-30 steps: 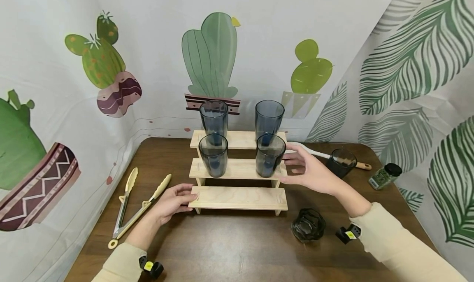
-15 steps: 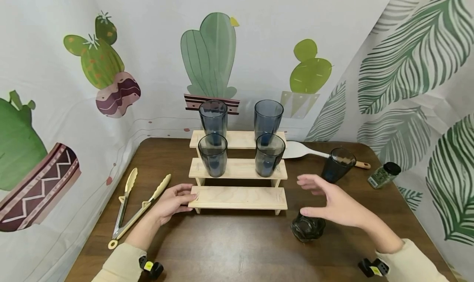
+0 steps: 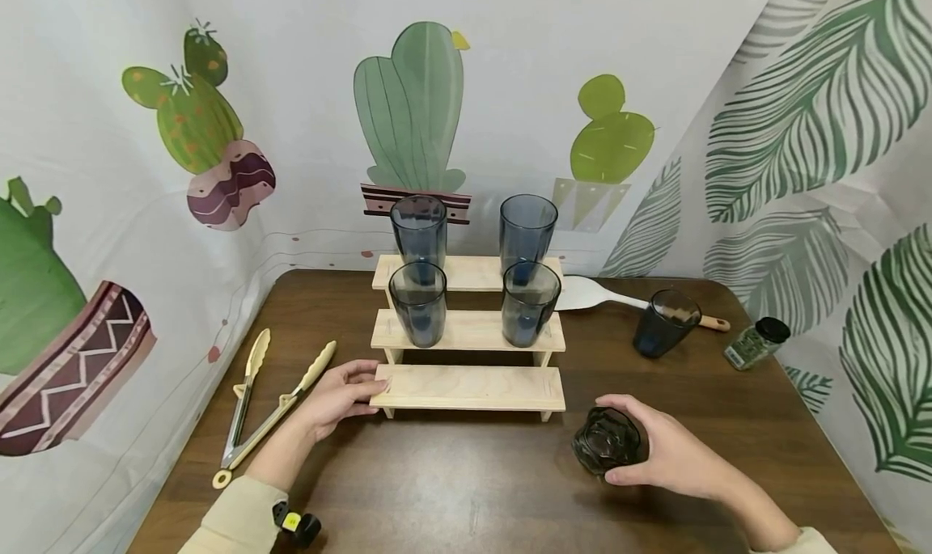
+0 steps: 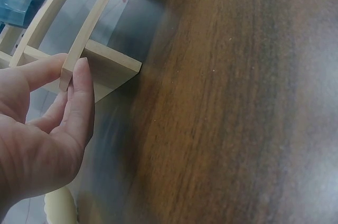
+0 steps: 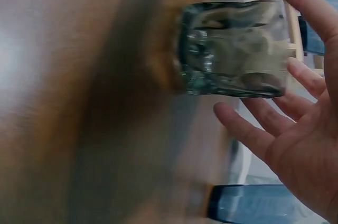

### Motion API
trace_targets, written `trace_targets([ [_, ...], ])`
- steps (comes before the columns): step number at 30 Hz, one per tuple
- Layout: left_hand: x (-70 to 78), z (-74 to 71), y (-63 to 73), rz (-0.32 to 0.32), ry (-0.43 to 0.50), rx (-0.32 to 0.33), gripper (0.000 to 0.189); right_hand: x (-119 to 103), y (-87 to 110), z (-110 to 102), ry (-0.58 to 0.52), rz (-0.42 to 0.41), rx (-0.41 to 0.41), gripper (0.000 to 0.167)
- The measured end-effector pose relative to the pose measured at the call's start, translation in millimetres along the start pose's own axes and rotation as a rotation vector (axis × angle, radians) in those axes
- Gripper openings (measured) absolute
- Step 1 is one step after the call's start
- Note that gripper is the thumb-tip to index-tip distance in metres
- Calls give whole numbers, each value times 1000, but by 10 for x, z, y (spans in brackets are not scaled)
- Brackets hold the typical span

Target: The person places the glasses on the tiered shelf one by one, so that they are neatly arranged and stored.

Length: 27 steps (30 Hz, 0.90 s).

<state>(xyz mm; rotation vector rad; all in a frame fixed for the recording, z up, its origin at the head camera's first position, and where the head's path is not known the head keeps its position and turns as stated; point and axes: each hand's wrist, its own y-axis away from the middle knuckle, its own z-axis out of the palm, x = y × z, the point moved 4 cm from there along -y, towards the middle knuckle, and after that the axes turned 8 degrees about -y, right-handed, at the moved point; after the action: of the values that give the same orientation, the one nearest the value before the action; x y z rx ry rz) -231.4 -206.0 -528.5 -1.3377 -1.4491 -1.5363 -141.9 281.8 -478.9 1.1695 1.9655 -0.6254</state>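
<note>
A three-tier wooden display stand (image 3: 469, 388) stands mid-table. My left hand (image 3: 341, 400) pinches the left end of its lowest step, thumb on top and fingers below, as the left wrist view (image 4: 50, 113) also shows. Blue-grey tumblers stand in pairs on the upper two steps, such as the front left tumbler (image 3: 420, 307) and the front right tumbler (image 3: 530, 307). A short dark glass with wavy walls (image 3: 606, 441) sits on the table right of the stand. My right hand (image 3: 670, 453) is spread around its right side, thumb and fingers apart; the right wrist view shows the glass (image 5: 235, 49) between them.
Cream-tipped tongs (image 3: 265, 420) lie spread at the left. Behind my right hand are another dark tumbler (image 3: 664, 327), a white spatula (image 3: 582, 293) with a wooden handle end, and a black-capped jar of green flakes (image 3: 757, 344). A printed cloth (image 3: 510, 93) hangs behind the table.
My right hand has left the right tumbler on the middle step and come down toward me to the short dark glass. My left hand keeps its hold on the stand.
</note>
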Motion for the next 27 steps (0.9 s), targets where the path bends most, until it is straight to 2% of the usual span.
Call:
trace_targets([
  [8, -5, -9, -5, -4, 2, 3, 60, 207, 11, 82, -9, 6, 76, 88],
  [15, -1, 7, -4, 1, -6, -10, 60, 354, 33, 122, -126, 43, 77, 84],
  [20, -12, -4, -14, -11, 1, 3, 58, 397, 58, 136, -224, -8, 105, 79],
  [22, -14, -7, -15, -8, -3, 1, 59, 405, 63, 141, -221, -25, 124, 77],
  [27, -17, -8, -19, -6, -3, -1, 59, 424, 73, 155, -225, 5, 142, 76],
])
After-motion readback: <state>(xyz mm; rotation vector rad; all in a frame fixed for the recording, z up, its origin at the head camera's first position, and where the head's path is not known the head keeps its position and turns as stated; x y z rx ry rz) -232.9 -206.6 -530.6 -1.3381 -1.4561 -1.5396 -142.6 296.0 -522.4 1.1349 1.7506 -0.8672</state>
